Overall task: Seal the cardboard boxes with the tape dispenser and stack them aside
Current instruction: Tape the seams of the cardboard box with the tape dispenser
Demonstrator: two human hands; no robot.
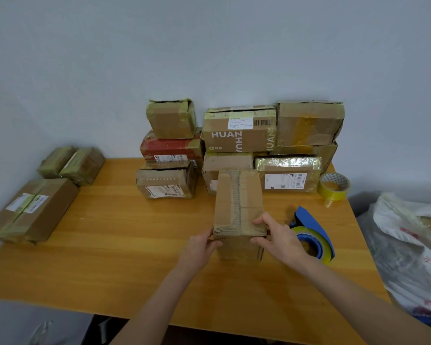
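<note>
Two bare hands grip the near end of a long cardboard box (238,210) lying on a wooden surface (125,235): the left hand (200,247) grasps its left corner, the right hand (276,236) its right corner. Just right of the box lies a blue tape dispenser (311,232). Beyond the box, stacked parcels (239,135) line the wall, with a yellow tape roll (334,186) to their right.

head view | above near table (110,245) edge | faces forward-down toward wall | close over hands
</note>
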